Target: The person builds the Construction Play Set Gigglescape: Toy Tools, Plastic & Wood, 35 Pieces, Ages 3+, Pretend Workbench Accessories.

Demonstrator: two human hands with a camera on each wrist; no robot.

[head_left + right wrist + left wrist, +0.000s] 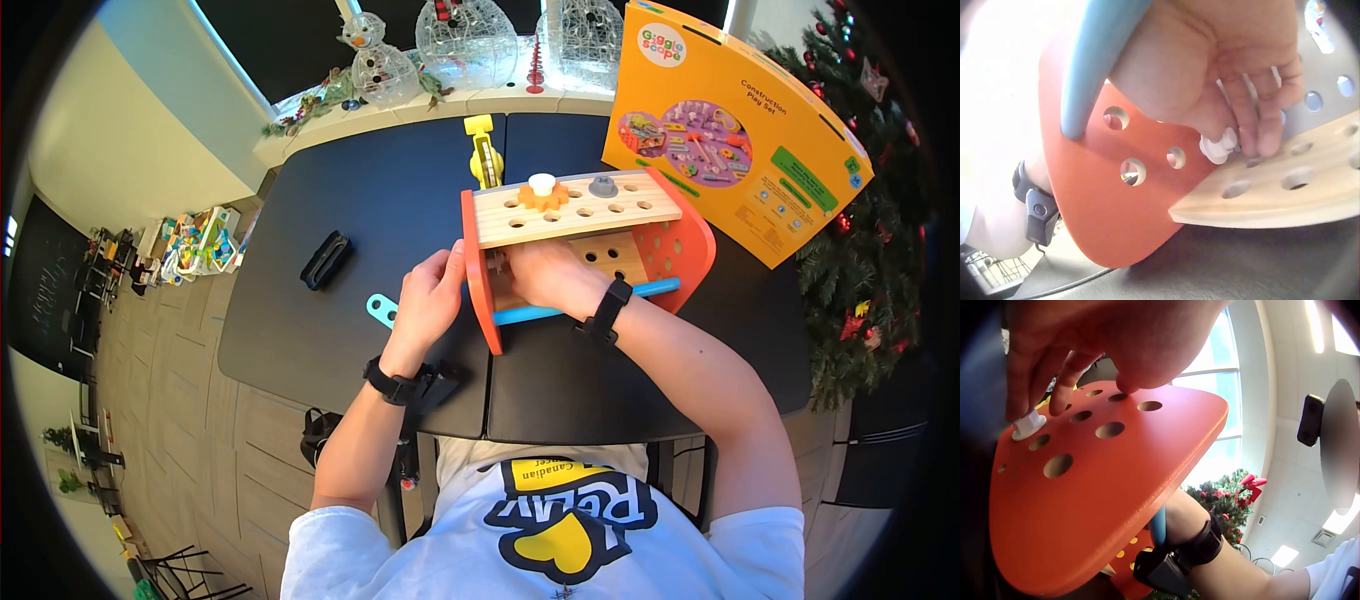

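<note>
A wooden toy bench has orange-red side panels (478,280) (1110,487) and a perforated wooden top (590,208). My left hand (430,298) (1116,337) is at the outer face of the left panel; fingertips touch a white hex piece (1029,424) set in a hole, and the thumb rests on the panel. Reaching inside the bench, my right hand (552,276) (1222,69) pinches a white round piece (1217,147) against the same panel's inner face, above the lower perforated board (1285,181). The head view hides both sets of fingertips partly.
A blue bar (530,313) crosses the bench front. An orange gear (543,196) and grey piece (604,186) sit on top. Nearby are a yellow tool (484,155), a light-blue strip (382,309), a black object (326,261) and a large yellow box (735,130).
</note>
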